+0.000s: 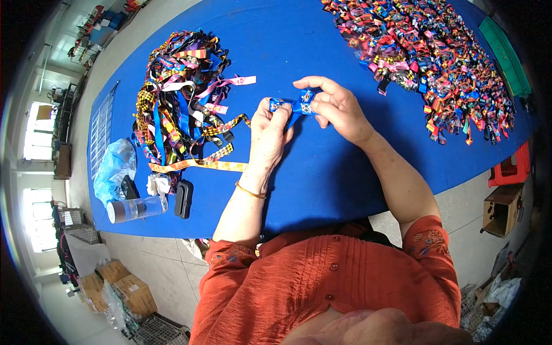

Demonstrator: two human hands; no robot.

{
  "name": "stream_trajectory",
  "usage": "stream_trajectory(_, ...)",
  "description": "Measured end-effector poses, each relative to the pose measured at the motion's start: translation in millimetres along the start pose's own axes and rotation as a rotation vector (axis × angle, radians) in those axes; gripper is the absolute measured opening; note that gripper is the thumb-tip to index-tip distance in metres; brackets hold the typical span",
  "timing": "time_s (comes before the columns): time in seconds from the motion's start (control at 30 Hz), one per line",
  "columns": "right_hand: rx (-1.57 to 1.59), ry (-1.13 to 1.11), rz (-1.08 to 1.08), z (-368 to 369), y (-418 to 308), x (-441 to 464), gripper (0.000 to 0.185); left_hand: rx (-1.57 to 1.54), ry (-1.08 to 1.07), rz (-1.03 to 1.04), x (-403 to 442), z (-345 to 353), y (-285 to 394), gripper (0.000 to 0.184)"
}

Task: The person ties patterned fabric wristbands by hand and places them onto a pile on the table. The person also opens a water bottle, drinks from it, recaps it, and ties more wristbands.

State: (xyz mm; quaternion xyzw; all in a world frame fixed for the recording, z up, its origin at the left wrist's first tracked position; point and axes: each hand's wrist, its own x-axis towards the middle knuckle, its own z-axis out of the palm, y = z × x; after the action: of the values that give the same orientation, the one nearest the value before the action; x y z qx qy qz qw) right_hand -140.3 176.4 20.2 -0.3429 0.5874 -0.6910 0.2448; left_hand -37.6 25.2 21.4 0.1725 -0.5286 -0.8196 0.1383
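A blue patterned ribbon (297,107), looped or folded over itself, is held above the blue tabletop. My left hand (269,129) pinches its left part between thumb and fingers. On the right part, my right hand (339,111) grips with thumb and fingers close together, its index finger arched above. To the left lies a tangled heap of colourful printed ribbons (184,103), some with ends reaching toward my left hand. At the upper right spreads a large pile of small folded ribbon pieces (425,57).
The blue table (270,46) holds a clear bottle (138,209), a black case (183,199) and a blue plastic bag (116,169) at its left. A green container (505,56) stands at the far right edge. Cardboard boxes (129,290) and a red stool (510,167) are beyond the table.
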Motion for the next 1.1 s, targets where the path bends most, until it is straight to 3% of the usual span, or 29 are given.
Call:
stream_trajectory(0.93,0.034,0.056,0.07,1.1,10.1,3.0,0.018,0.002,-0.063,0.037,0.4,-2.6,0.0,0.008)
stream_trajectory(1.1,0.028,0.075,0.06,1.0,13.8,4.6,0.016,-0.107,-0.108,0.079,-1.5,-2.0,4.9,0.022)
